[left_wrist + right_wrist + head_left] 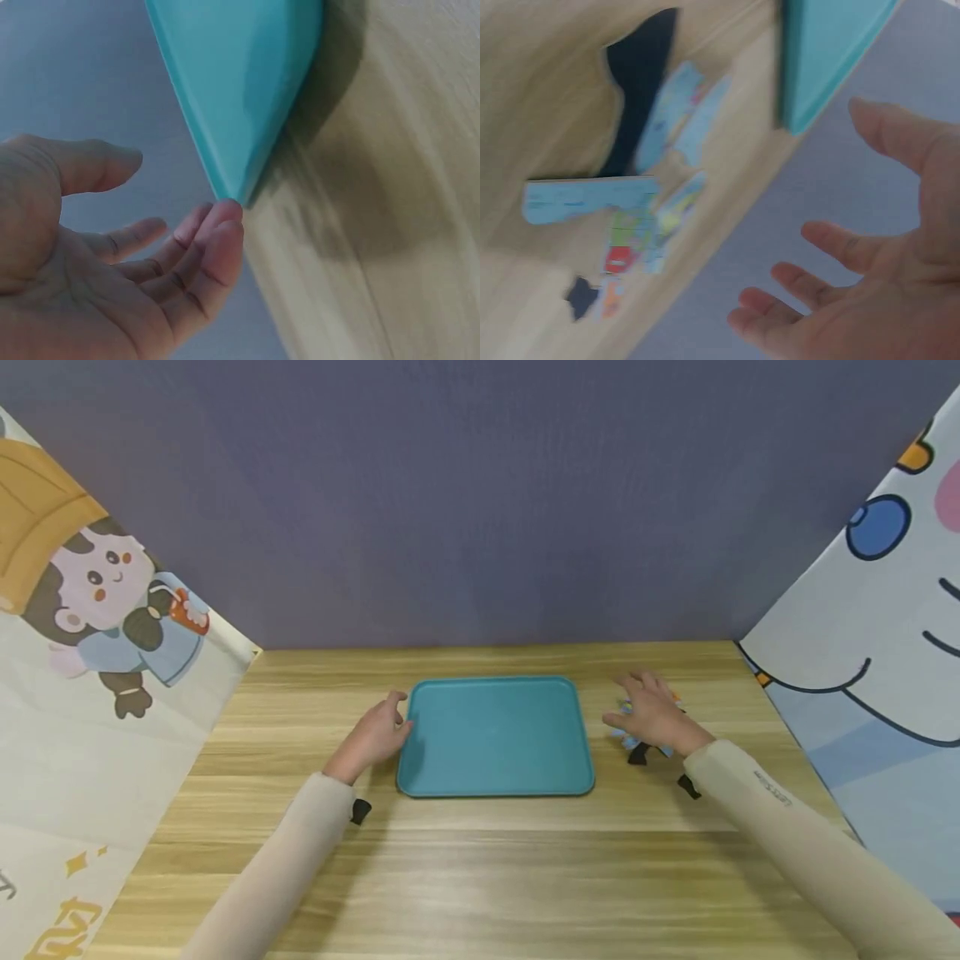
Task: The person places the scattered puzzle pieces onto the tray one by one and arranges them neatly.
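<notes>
A teal rectangular tray point(495, 739) lies flat on the wooden table. My left hand point(377, 732) is at its left edge, thumb and fingers spread apart; in the left wrist view the fingertips point(225, 217) overlap a tray corner and the palm holds nothing. To the right of the tray, my right hand point(651, 714) hovers with loosely spread fingers over a cluster of flat, map-printed puzzle pieces, partly hiding them. The right wrist view shows several of these, including a light blue piece point(589, 201), a long black piece point(639, 86) and a small black one point(580, 298).
One dark piece point(361, 811) lies by the left sleeve, another point(688, 787) beside the right sleeve. Behind the table point(480, 877) rises a grey-purple wall point(480, 510). Cartoon-printed panels stand at the left point(187, 693) and right point(825, 610).
</notes>
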`<state>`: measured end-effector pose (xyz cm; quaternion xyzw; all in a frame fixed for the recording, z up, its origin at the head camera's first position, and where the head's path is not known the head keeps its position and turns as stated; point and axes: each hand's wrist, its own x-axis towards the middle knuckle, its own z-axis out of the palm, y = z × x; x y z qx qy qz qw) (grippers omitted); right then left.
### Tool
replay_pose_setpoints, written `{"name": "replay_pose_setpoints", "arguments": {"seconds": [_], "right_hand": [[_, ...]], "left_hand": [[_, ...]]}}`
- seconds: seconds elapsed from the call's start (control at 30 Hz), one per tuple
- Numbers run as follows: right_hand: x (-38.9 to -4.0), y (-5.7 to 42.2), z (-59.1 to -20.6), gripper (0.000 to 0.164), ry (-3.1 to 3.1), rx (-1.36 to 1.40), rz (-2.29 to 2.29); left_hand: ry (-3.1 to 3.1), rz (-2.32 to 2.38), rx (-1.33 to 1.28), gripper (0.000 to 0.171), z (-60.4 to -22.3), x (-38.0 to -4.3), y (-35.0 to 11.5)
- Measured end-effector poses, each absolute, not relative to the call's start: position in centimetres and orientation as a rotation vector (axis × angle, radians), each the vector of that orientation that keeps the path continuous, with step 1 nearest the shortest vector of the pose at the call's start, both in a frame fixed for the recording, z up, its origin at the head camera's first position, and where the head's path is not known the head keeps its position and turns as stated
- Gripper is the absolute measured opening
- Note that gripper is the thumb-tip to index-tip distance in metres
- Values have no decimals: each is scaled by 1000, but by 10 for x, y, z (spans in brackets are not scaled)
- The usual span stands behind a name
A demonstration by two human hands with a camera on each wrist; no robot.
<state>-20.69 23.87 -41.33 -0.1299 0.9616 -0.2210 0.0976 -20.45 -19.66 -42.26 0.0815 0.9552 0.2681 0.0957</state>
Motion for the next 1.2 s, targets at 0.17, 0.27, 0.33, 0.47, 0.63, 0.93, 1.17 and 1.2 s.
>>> {"name": "replay_pose_setpoints", "arguments": {"seconds": [0.17, 0.27, 0.33, 0.47, 0.63, 0.93, 1.17, 1.2], "right_hand": [[-214, 245, -423, 77, 2818, -334, -654], [-216, 246, -428, 76, 2812, -313, -653], [-217, 248, -431, 73, 2805, -296, -640], [-218, 251, -435, 70, 2796, -265, -580], [-219, 255, -437, 67, 2778, -245, -557], [-226, 262, -444, 60, 2772, -235, -573], [-229, 259, -446, 55, 2795, -174, -626], [-230, 258, -446, 53, 2805, -164, -627]], "left_hand": [[2798, 806, 225, 52, -431, -209, -201], [2780, 794, 205, 51, -436, -211, -204], [2761, 776, 204, 50, -439, -212, -206], [2742, 739, 256, 50, -445, -214, -210], [2726, 732, 346, 50, -450, -215, -211], [2663, 793, 439, 54, -454, -215, -219], [2626, 820, 465, 57, -456, -216, -223], [2622, 824, 467, 57, -456, -215, -224]]}}
